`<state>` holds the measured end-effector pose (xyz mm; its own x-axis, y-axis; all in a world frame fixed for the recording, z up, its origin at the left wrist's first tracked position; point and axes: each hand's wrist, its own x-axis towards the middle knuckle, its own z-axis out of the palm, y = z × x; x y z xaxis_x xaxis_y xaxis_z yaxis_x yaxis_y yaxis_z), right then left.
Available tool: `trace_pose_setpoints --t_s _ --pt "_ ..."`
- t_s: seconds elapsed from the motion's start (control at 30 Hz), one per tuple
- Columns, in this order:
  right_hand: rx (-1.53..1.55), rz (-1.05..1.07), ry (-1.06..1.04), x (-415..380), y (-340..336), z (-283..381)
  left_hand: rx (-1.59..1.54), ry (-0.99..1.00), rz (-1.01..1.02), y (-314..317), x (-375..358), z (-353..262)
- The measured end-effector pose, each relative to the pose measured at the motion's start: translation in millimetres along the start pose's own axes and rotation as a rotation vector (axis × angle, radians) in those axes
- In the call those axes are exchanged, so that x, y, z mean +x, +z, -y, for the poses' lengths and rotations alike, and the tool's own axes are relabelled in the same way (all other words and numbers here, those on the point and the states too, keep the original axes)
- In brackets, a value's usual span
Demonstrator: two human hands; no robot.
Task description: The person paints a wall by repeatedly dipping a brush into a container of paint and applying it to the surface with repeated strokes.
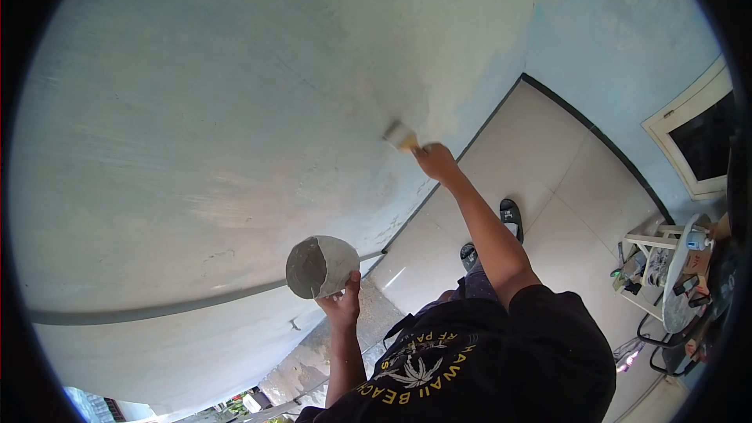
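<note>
My right hand (435, 161) is closed around the handle of a paintbrush (401, 135). The brush's bristles are at the pale blue-green wall (258, 94), blurred a little by motion; whether they touch it is hard to tell. Lower down, my left hand (342, 301) grips a rounded grey container (338, 262) from beneath and the side, with the thumb on its outer wall. The container is tilted, and its opening shows a grey inside. The wall surface has uneven, streaky patches of blue, grey and pinkish tone.
Pale floor tiles (540, 164) meet the wall along a dark edge strip. At the right stands a small shelf (646, 266) with shoes and a round table (678, 298) crowded with items. A framed window (697, 133) is set in the right wall.
</note>
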<state>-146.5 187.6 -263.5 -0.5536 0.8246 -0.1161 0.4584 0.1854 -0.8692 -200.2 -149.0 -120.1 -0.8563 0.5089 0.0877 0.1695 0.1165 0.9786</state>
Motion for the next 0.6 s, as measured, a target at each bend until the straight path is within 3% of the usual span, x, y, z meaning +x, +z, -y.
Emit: trace_pose_setpoints --t_s 0.03,0.13,0.27,0.37,0.5,0.57,0.6 --pt "0.034 -0.083 -0.171 -7 -32 56 0.019 -0.019 0.015 -1 2 2" --pt "0.313 -0.098 -0.230 -29 -106 171 -0.053 0.024 0.024 3 3 -2" --pt "0.442 -0.066 -0.258 -19 -116 197 -0.017 -0.030 -0.003 3 1 -5" --pt "0.301 -0.148 -0.199 3 -59 119 -0.016 -0.005 0.020 -1 -3 -5" --pt "0.092 -0.148 0.050 13 21 -20 0.040 -0.056 -0.010 -7 -8 -4" --pt "-0.035 -0.004 0.274 18 35 -74 0.060 -0.085 -0.011 -12 -13 -3" --pt "-0.027 -0.005 0.282 18 43 -101 0.093 -0.120 -0.009 -15 -15 0"
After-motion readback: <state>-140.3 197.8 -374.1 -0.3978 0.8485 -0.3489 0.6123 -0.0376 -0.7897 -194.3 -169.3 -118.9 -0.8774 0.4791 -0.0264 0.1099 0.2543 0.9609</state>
